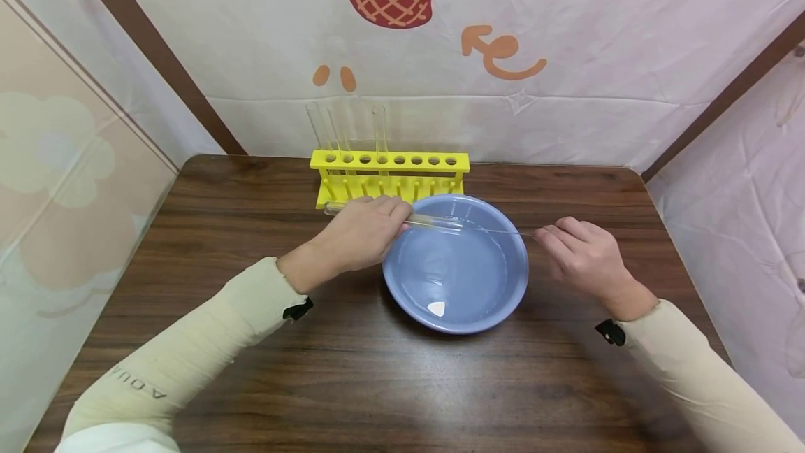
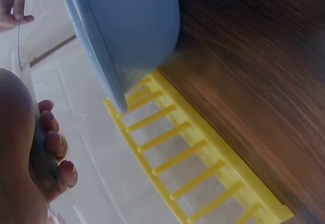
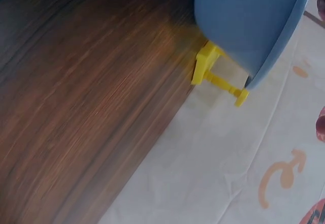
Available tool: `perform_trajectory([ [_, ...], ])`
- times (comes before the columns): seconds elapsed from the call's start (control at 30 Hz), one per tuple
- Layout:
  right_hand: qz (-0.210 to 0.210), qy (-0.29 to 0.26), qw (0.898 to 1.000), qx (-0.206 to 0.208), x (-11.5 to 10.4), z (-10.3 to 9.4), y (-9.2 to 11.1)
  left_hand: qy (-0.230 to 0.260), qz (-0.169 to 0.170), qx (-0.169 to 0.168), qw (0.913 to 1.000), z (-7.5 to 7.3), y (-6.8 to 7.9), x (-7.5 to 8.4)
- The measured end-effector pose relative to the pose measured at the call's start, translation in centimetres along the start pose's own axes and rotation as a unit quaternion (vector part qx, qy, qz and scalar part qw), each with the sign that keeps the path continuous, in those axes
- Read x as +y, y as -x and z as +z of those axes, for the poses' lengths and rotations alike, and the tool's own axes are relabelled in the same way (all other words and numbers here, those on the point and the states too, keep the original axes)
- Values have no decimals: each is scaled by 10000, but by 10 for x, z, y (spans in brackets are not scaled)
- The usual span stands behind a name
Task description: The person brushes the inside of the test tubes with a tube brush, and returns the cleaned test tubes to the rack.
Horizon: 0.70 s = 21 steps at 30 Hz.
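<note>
Above the blue basin (image 1: 391,278), which has water in it, my left hand (image 1: 365,233) grips a clear glass test tube (image 1: 443,223) lying nearly level, its mouth toward the right. A thin wire-handled test tube brush (image 1: 503,231) reaches into that mouth, its pale head blurred inside the glass. On the basin's right, the fingers of my right hand (image 1: 581,257) pinch the wire's far end. In the left wrist view my left fingers (image 2: 55,144) curl round the tube. The right wrist view shows the basin's outside (image 3: 244,21), but the right hand's grip is out of frame.
Behind the basin stands a yellow test tube rack (image 1: 434,159) with 3 glass tubes (image 1: 379,128) upright or leaning in its left part. The brown wooden table (image 1: 352,383) meets a patterned cloth wall (image 1: 566,131) at the back.
</note>
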State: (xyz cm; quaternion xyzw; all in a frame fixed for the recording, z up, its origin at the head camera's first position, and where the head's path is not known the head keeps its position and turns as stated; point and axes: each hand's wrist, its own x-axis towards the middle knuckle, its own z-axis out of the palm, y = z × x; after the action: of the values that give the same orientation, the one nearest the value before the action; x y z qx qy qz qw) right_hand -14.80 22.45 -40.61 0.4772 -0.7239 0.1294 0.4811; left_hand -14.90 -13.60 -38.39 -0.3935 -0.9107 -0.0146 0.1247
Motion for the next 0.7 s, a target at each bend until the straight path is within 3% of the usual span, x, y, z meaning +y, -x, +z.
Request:
perform_trajectory([
  [0.4, 12, -44, 9999, -139, -7, 16, -6, -9, 5, 2, 10000, 0, -7, 7],
  [0.6, -60, -7, 9984, -566, -12, 22, -7, -30, -10, -238, 9997, 0, -11, 12],
  [0.7, 116, -104, 9963, -848, -13, 22, -8, -46, -22, -290, 9996, -1, -12, 13],
])
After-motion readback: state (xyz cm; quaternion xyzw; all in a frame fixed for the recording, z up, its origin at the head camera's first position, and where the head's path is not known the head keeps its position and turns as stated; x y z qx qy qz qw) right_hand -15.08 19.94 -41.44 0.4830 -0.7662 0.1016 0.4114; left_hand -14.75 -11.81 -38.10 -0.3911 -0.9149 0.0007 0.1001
